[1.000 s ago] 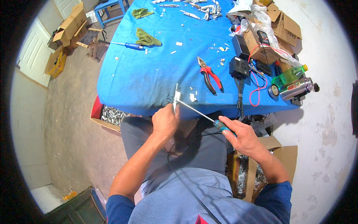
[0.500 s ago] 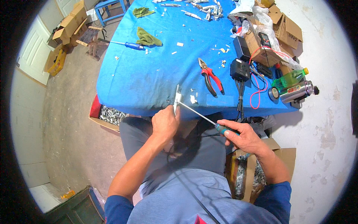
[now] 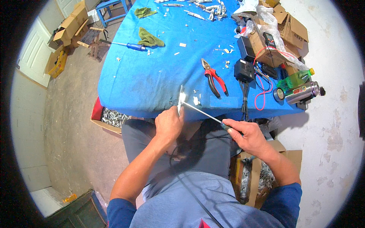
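Note:
My left hand (image 3: 167, 125) grips a slim white and silver metal piece (image 3: 181, 98) upright at the near edge of the blue cloth-covered table (image 3: 133, 76). My right hand (image 3: 247, 136) is closed round the handle of a long screwdriver (image 3: 201, 113), whose tip meets that piece from the right. Red-and-black pliers (image 3: 215, 78) lie beyond, with small white scraps (image 3: 197, 100) beside the piece. A blue-handled screwdriver (image 3: 135, 46) and green rags (image 3: 150, 38) rest farther back. Similar metal pieces (image 3: 213, 11) are heaped at the rear.
At right are black boxes with cables (image 3: 243, 70), a green bottle (image 3: 294, 79), a steel flask (image 3: 302, 93) and cardboard (image 3: 291, 28). A box of small metal parts (image 3: 112, 117) sits below the table's left corner, another box (image 3: 289, 159) beside my right leg. A stool (image 3: 93, 43) stands at left.
My right hand has shifted slightly and turned on the screwdriver handle, which is now mostly covered by my fingers. My left hand and the piece stay almost in place.

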Motion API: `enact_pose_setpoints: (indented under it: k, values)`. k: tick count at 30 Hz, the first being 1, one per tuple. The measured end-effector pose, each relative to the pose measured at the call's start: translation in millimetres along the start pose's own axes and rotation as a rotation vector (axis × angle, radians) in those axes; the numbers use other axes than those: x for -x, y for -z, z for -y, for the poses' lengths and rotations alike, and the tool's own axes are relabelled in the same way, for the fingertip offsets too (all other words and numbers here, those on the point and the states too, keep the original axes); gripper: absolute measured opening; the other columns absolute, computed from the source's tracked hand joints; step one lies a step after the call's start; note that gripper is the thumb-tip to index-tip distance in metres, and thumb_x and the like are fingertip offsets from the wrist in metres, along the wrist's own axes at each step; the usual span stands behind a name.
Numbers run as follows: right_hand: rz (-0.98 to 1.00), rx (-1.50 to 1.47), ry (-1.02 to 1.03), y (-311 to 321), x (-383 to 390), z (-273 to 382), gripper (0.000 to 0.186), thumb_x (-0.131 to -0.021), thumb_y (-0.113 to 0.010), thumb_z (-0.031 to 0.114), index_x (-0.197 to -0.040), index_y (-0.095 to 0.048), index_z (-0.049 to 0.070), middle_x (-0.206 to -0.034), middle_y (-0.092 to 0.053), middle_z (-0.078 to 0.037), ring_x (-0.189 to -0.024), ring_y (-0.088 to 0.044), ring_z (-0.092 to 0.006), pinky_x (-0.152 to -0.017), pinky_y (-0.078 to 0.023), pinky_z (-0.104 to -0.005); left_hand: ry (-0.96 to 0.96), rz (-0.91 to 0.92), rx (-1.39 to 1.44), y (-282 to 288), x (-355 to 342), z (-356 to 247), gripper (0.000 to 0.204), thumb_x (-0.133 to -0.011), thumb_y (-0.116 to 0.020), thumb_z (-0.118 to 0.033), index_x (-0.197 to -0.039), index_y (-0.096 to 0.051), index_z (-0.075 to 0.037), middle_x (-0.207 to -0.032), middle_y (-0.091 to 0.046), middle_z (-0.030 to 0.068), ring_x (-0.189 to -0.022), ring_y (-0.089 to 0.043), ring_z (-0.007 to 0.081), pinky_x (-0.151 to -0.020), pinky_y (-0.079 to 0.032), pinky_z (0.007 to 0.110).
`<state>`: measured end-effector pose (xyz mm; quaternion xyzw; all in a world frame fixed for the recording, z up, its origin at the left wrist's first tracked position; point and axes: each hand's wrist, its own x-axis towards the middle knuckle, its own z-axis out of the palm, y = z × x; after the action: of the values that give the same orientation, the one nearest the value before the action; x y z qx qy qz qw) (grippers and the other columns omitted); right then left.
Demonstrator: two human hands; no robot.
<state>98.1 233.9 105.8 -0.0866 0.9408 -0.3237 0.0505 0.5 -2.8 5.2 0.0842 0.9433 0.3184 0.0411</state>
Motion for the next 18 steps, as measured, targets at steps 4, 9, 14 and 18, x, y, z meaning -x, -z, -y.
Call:
enact_pose_setpoints:
  k: [4,9,14,18]
  values:
    - [-0.079,0.392,0.169,-9,4,9,0.036,-0.086,-0.064,0.017,-0.121,-0.059,0.012,-0.071,-0.055,-0.010,-0.063,-0.059,-0.0255,-0.054,-0.050,-0.0365,-0.001,-0.013,-0.040,-3,-1,-1,0.040,-0.093,-0.051,-0.034,-0.075,-0.060,0.001,-0.069,-0.062,0.0246,-0.069,-0.062,0.0442,-0.064,-0.047,0.053]
    - [-0.114,0.678,0.272,-22,12,1,0.036,-0.086,-0.063,0.018,-0.121,-0.059,0.015,-0.068,-0.050,-0.008,-0.059,-0.057,-0.0234,-0.052,-0.049,-0.0343,-0.001,-0.040,-0.035,-4,-3,-4,0.041,-0.094,-0.051,-0.033,-0.074,-0.060,0.002,-0.070,-0.061,0.0256,-0.071,-0.061,0.0450,-0.066,-0.047,0.053]
    - [-0.055,0.202,0.118,-9,5,8,0.032,-0.087,-0.062,0.013,-0.119,-0.062,0.007,-0.070,-0.058,-0.012,-0.064,-0.060,-0.0232,-0.056,-0.048,-0.0346,0.004,-0.024,-0.014,-8,-1,5,0.041,-0.093,-0.051,-0.035,-0.077,-0.062,0.000,-0.074,-0.063,0.0251,-0.074,-0.062,0.0444,-0.068,-0.047,0.054]
    - [-0.015,-0.117,-0.049,5,7,15,0.028,-0.092,-0.058,0.013,-0.118,-0.063,0.004,-0.073,-0.062,-0.010,-0.062,-0.057,-0.0122,-0.062,-0.048,-0.0275,0.043,0.005,-0.005,-3,1,9,0.041,-0.093,-0.050,-0.036,-0.077,-0.062,0.000,-0.075,-0.064,0.0243,-0.075,-0.062,0.0444,-0.069,-0.047,0.054]
